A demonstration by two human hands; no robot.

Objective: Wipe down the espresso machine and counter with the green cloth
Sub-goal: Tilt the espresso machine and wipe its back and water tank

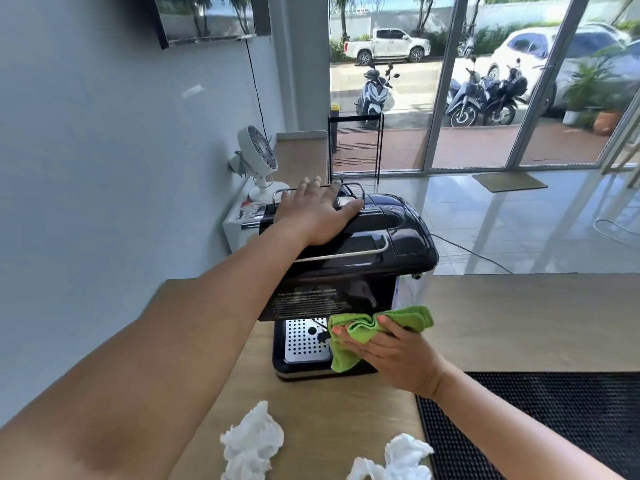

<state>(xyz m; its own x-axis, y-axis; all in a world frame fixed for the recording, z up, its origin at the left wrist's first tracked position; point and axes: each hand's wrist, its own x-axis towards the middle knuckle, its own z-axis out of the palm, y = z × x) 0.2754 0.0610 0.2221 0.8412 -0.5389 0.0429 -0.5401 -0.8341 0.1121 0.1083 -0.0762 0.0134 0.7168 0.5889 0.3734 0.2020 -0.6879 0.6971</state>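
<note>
My biggest worry is the wooden counter [502,323]. The espresso machine [374,237] stands near its far edge at twelve o'clock, and I judge that a hard sideways wipe could skid it toward that drop. To hold it down I have the left hand [311,209] flat on the machine's top, fingers spread and gripping nothing. If that palm slips on the shiny lid, the bracing is lost. The right hand [391,351] has its fingers curled round the bunched green cloth [381,322] and presses it to the lower front of the machine, at three o'clock of the drip tray [304,341]. A loose corner hangs below the hand and could snag the tray's edge and lift it. The two tissue wads [251,441] at six o'clock could be swept off once I wipe the counter. As for surfaces, the counter is flat, matte, pale wood. The machine is a boxy body with rounded shoulders in glossy black plastic and carries a bent chrome rail [346,254]. The mat [554,420] at four o'clock looks like ribbed black rubber. The cloth is plush and folded into soft ridges, the tissues are thin, white and crumpled, and the tray is perforated bright metal.
</note>
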